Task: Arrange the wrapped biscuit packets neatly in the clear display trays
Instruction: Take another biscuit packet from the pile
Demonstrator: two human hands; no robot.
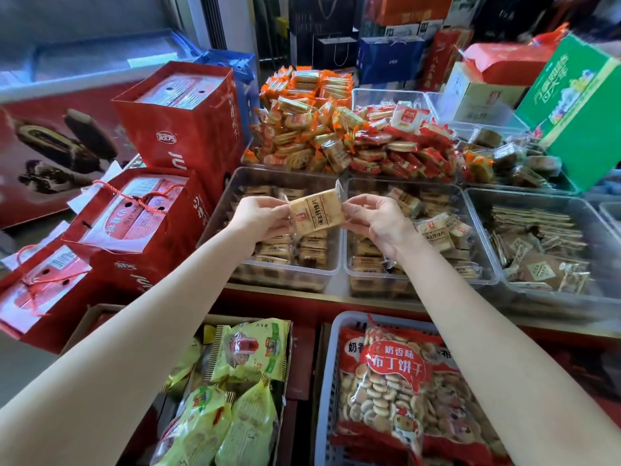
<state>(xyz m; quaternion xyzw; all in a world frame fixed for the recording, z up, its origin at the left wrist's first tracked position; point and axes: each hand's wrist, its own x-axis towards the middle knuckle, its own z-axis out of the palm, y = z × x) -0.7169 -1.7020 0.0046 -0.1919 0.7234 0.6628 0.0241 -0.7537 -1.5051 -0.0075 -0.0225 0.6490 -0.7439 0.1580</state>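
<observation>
A tan wrapped biscuit packet [315, 213] is held up in the air above the gap between two clear trays. My left hand [260, 216] pinches its left wrapper end and my right hand [376, 218] pinches its right end. Below, the left clear tray [221, 196] holds rows of the same tan packets lying flat. The middle clear tray [484, 264] holds similar packets, some stacked and some lying loose and askew.
A third clear tray [601, 230] at the right holds brown flat packets. Heaps of orange packets [302, 129] and red packets [403, 153] lie behind. Red gift bags [188, 122] stand at the left. Below the counter sit green snack bags [248, 358] and a basket [327, 381] of biscuit bags.
</observation>
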